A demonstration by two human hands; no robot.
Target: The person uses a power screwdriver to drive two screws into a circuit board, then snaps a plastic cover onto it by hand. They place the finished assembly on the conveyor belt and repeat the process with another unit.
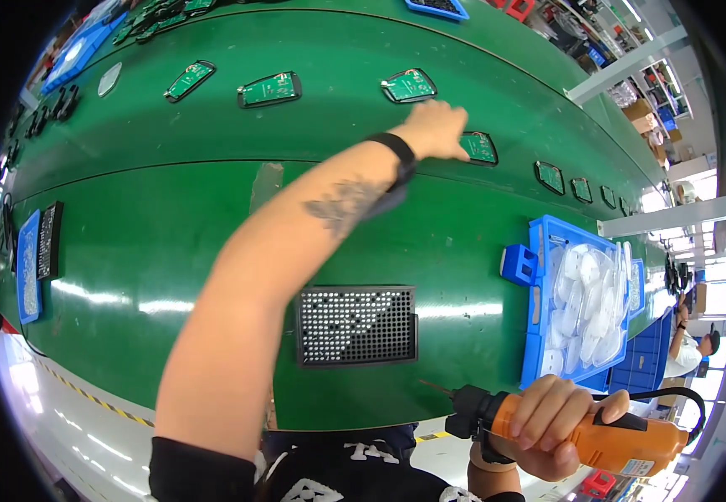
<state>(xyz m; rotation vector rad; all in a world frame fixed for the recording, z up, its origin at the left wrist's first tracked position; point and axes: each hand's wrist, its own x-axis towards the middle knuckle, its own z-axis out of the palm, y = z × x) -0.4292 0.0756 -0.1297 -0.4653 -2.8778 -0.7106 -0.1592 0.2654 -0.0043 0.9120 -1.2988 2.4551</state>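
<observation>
My left hand [438,131] reaches across to the far strip of the green bench. Its fingers are curled at the left end of a black casing with a green circuit board [482,149], hiding that end. In my right hand [551,422], low on the right, is an orange electric screwdriver [622,443]. Its thin bit [437,387] points left, beyond the near edge of the bench. In front of me lies a black screw tray [358,326] with rows of holes; silvery screws fill mainly its left and upper part.
More cased circuit boards [269,89] lie along the far strip. A blue bin [533,335] of clear plastic covers [585,293] stands right, with a small blue block [518,265] beside it. Another black tray [49,240] sits far left. A person [687,351] is in the right background.
</observation>
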